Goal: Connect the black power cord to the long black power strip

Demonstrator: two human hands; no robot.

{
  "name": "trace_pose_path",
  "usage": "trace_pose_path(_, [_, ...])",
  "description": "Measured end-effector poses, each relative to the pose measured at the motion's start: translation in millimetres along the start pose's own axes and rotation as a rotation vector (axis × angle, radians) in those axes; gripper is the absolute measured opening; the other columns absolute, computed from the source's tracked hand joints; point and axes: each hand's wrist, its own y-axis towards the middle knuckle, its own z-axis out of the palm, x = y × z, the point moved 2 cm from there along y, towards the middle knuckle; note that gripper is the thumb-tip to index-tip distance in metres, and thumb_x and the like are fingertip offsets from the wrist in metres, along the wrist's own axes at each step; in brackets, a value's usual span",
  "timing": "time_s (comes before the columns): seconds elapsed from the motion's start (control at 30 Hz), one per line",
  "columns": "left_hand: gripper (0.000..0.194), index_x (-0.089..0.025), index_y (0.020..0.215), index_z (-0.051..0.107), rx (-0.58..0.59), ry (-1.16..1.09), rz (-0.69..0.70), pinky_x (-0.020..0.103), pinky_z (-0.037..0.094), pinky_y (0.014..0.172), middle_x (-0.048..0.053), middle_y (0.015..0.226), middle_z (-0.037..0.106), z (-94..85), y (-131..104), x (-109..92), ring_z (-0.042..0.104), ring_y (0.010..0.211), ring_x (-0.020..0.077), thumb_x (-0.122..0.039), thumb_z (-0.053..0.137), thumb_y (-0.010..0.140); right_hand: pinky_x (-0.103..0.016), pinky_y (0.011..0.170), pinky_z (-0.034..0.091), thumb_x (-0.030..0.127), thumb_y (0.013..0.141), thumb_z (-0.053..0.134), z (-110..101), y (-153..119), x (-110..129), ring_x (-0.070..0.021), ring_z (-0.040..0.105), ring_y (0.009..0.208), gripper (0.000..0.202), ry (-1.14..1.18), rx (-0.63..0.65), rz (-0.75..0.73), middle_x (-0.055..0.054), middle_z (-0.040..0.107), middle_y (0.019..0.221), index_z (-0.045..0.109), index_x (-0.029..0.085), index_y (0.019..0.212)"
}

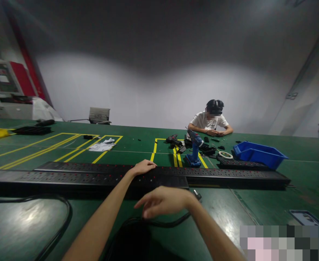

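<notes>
Black casings of two long socket strips run across the middle of the frame, the nearer power strip (pixel 67 180) cut off by the left edge and the farther power strip (pixel 230 174) lying just behind it and ending at right. The left hand (pixel 144 167) rests palm down on the strips at frame centre, fingers close together; its palm and forearm cover part of the socket rows. The right hand (pixel 166 201) is apart from it, in front of the nearer strip's right end, fingers loosely bent and parted from the thumb; whether it touches the black cable (pixel 173 223) below cannot be told. That cable fades into dark shadow at bottom centre, and a plug (pixel 197 195) shows partly beyond the right wrist. Another cord (pixel 67 214) loops at lower left and leaves the frame. Pixelation hides the lower right corner beside a grey tray (pixel 306 217). Behind the strips, right of centre, stand a blue cordless drill (pixel 194 148) and a blue bin (pixel 260 154), with small black parts between them too jumbled to tell apart, near a seated person (pixel 210 121). Green tabletop (pixel 306 174) gives open room past the farther strip's right end and beyond the strips, left of the drill.
</notes>
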Motion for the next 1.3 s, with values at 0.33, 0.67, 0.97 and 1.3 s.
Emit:
trace_pose_path(0.33, [0.051, -0.025, 0.108, 0.072, -0.172, 0.21, -0.081, 0.036, 0.042, 0.092, 0.009, 0.112, 0.07, 4.4, -18, -21, 0.062, 0.108, 0.0297, -0.061, 0.045, 0.084, -0.039, 0.088, 0.031, 0.043, 0.096, 0.035, -73, -142, -156, -0.0255, 0.057, 0.097, 0.042, -0.694, -1.11, 1.131, -0.012, 0.068, 0.098, 0.07, 0.019, 0.094])
trace_pose_path(0.67, [0.05, -0.025, 0.107, 0.071, -0.178, 0.239, -0.075, 0.036, 0.042, 0.092, 0.01, 0.113, 0.07, 5.6, -17, -19, 0.061, 0.108, 0.0302, -0.06, 0.044, 0.085, -0.04, 0.092, 0.02, 0.037, 0.096, 0.025, -53, -134, -195, -0.0223, 0.05, 0.099, 0.05, -0.839, -1.422, 1.138, -0.01, 0.068, 0.097, 0.07, 0.018, 0.087])
trace_pose_path(0.97, [0.051, -0.024, 0.102, 0.073, -0.112, 0.207, -0.056, 0.033, 0.042, 0.089, 0.01, 0.11, 0.071, -4.1, -14, -11, 0.063, 0.104, 0.0289, -0.062, 0.047, 0.082, -0.041, 0.091, 0.019, 0.039, 0.097, 0.022, -52, -129, -197, -0.0226, 0.05, 0.098, 0.054, -0.835, -1.46, 1.119, -0.01, 0.069, 0.095, 0.07, 0.017, 0.085])
trace_pose_path(1.3, [0.053, -0.022, 0.102, 0.074, -0.066, 0.124, -0.062, 0.029, 0.042, 0.089, 0.008, 0.109, 0.072, -19.9, -19, 10, 0.064, 0.1, 0.0255, -0.064, 0.05, 0.079, -0.04, 0.088, 0.021, 0.04, 0.097, 0.023, -48, -109, -179, -0.0242, 0.05, 0.098, 0.054, -0.806, -1.398, 1.071, -0.012, 0.069, 0.097, 0.07, 0.017, 0.083])
